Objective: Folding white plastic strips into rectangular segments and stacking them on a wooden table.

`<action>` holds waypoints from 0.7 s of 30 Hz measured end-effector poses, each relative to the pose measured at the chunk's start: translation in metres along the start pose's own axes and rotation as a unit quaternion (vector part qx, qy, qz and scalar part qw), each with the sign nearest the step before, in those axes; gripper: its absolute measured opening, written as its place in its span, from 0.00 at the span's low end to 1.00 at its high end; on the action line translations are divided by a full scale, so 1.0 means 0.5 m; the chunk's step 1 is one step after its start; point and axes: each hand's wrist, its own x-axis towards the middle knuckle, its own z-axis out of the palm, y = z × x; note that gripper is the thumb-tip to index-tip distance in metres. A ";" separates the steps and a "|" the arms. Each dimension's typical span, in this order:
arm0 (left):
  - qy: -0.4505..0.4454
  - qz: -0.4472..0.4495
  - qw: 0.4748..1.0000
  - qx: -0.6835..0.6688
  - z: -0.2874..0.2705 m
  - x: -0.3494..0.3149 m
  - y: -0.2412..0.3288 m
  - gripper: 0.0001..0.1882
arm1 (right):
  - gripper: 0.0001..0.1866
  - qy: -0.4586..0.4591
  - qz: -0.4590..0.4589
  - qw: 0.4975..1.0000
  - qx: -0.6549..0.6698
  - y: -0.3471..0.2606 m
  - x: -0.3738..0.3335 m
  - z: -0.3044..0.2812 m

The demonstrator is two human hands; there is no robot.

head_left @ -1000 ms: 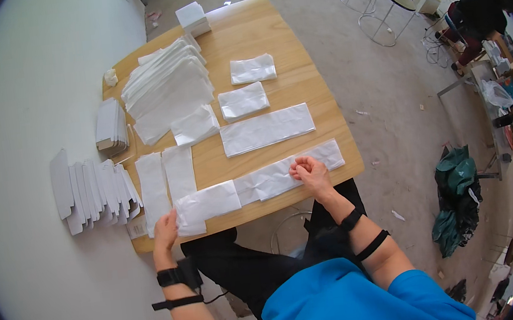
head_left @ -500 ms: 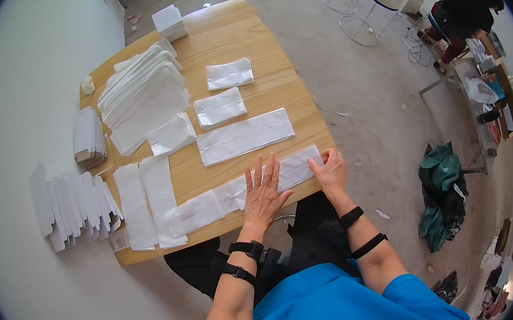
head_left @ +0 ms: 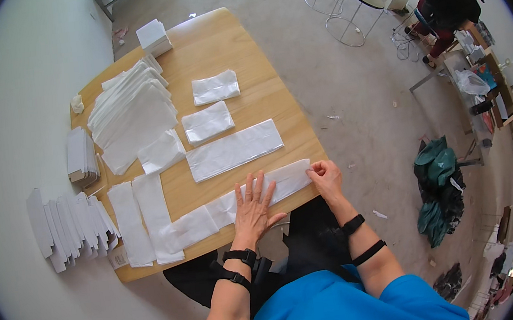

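Observation:
A long white strip of thin, soft sheet point(head_left: 293, 175) runs along the near edge of the wooden table. My left hand point(head_left: 253, 209) lies flat on its middle with fingers spread. At its right end, my right hand point(head_left: 327, 181) pinches the corner between thumb and fingers. The strip's left part meets two white strips point(head_left: 130, 225) lying lengthwise. Beyond my hands sits a wide folded white piece point(head_left: 234, 151), with two smaller folded pieces point(head_left: 208, 122) farther back. A fanned pile of white sheets point(head_left: 133, 107) covers the table's left side.
White folded cartons point(head_left: 81, 156) stand at the left edge by the wall, with more flat cartons point(head_left: 74, 228) nearer. A white block of stacked cards point(head_left: 154, 39) is at the far corner. To the right are a dark green bag point(head_left: 438, 171) and a seated person point(head_left: 454, 5).
The view has shifted slightly, so the table appears lower and farther left. My left hand stays flat on the strip; my right hand still grips its right end, with fingertips now closer to the corner.

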 end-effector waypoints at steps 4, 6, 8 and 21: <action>0.002 -0.001 1.000 0.009 -0.001 -0.003 -0.001 0.50 | 0.14 -0.032 0.042 0.997 0.056 -0.026 0.004 -0.022; 0.006 0.001 1.000 0.010 0.000 -0.007 -0.001 0.50 | 0.13 -0.103 0.108 0.980 0.130 -0.047 -0.004 -0.039; 0.010 0.006 1.000 0.009 0.003 -0.004 -0.001 0.50 | 0.13 -0.121 0.141 0.968 0.169 -0.027 0.002 -0.038; 0.002 -0.011 1.000 0.013 0.010 -0.004 -0.002 0.50 | 0.10 -0.167 0.304 0.875 0.339 -0.031 0.004 -0.053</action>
